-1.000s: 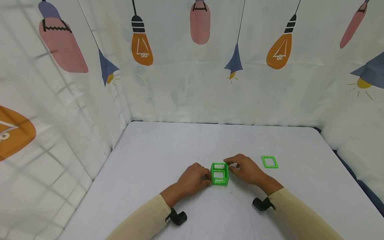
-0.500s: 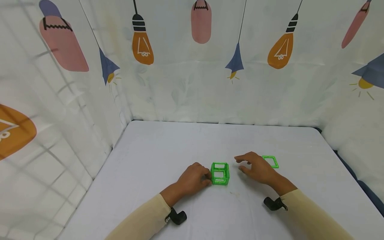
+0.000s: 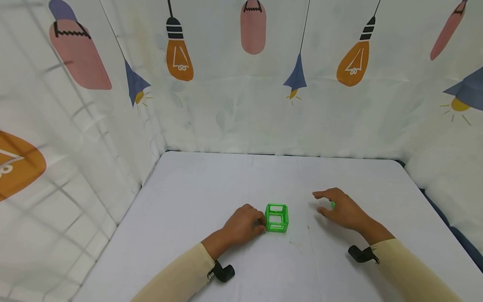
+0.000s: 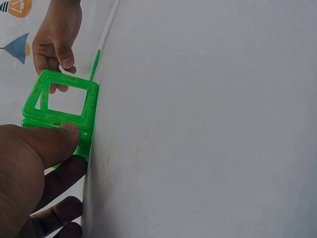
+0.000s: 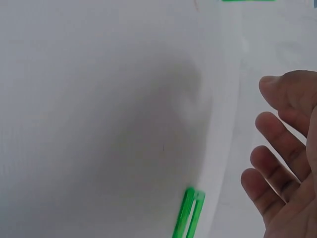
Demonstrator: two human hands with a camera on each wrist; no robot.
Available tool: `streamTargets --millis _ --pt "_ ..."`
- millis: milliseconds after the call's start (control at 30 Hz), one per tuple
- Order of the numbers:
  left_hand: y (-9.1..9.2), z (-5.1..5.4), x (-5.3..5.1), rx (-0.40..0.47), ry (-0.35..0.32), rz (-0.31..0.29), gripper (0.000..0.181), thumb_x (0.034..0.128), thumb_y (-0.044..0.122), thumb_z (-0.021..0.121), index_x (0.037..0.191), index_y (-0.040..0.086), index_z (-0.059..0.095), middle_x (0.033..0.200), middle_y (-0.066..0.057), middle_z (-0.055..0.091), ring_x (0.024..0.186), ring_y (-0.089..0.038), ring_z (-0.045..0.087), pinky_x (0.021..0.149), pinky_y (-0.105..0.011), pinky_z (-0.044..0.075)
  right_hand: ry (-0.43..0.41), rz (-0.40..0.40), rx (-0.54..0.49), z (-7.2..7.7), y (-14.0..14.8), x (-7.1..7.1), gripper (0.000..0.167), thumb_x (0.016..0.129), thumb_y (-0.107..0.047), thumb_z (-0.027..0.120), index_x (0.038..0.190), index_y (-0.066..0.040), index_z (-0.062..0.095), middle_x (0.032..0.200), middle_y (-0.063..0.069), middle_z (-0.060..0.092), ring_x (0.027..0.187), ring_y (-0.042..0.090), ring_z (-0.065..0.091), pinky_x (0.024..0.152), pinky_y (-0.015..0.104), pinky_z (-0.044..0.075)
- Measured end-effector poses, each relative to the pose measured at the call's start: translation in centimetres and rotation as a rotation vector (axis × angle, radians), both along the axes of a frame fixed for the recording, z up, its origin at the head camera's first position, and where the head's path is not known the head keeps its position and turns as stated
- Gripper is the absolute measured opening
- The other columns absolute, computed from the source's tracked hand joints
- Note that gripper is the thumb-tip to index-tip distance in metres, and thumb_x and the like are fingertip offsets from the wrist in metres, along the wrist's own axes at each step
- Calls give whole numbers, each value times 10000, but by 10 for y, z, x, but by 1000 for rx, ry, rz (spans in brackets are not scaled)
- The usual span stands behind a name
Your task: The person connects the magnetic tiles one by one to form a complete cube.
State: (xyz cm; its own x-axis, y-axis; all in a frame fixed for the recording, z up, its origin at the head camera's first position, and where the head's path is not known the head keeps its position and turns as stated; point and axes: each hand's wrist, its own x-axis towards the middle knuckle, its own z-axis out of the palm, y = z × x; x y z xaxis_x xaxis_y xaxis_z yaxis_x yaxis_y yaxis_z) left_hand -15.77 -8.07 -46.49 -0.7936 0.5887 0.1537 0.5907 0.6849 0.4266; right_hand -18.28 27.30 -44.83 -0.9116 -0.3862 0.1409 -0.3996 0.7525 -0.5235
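A green see-through cube of magnetic tiles (image 3: 277, 229) stands on the white table. My left hand (image 3: 243, 226) holds its left side; in the left wrist view the thumb presses against the green tile frame (image 4: 90, 106), with the fingers curled beside it. To the right, my right hand (image 3: 346, 212) hovers over the table with fingers apart and nothing between them. It hides most of a loose green square tile, of which a sliver (image 3: 333, 205) shows. In the right wrist view, part of that tile (image 5: 183, 213) lies below the spread fingers (image 5: 270, 163).
The white-covered table (image 3: 211, 180) meets a printed fabric wall (image 3: 234, 113) at its back edge. Another fabric wall (image 3: 86, 167) rises on the left. Each wrist carries a small black camera, such as the right one (image 3: 362, 254).
My right hand has left the cube's right side and moved right, over the loose square tile. The left hand and the cube have stayed in place.
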Motion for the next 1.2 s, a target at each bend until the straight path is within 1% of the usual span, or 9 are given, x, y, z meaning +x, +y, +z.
streamTargets --millis 100,233,500,733,900,1200 --pt "0 0 0 -2 -12 4 86 896 235 821 952 201 765 931 137 696 954 -98 574 850 -294 493 -16 -13 -5 2 9 0 499 902 -103 786 1376 -64 637 1329 87 627 1285 368 500 1049 584 404" --pt "0 1 0 -1 -28 6 89 896 234 822 956 201 766 937 138 698 966 -99 573 855 -294 491 -21 -15 -3 2 21 0 533 895 -114 801 1392 -45 620 1359 118 607 1296 383 487 1057 590 388" --pt "1 1 0 -3 -36 0 92 905 231 813 975 189 772 954 132 712 980 -108 579 860 -294 491 -33 -38 36 -3 38 -2 568 893 -133 789 1422 -53 599 1378 143 583 1289 386 483 1024 588 413" --pt "1 1 0 -19 -30 -1 91 909 235 809 979 192 769 956 136 711 982 -107 581 869 -298 489 -11 -38 14 0 48 1 565 868 -83 811 1393 -20 613 1359 190 596 1261 426 495 994 617 420" --pt "1 1 0 -22 -20 0 87 906 228 811 971 188 768 950 135 711 978 -108 583 869 -299 488 -5 -45 26 1 54 1 564 857 -60 810 1384 -10 614 1356 201 597 1270 444 486 1006 625 406" --pt "-1 0 0 -18 -26 -1 89 911 221 806 981 180 768 961 133 709 988 -109 582 880 -299 487 -13 -51 41 -1 63 -1 580 853 -53 809 1389 12 599 1365 228 590 1276 473 473 1007 652 390"
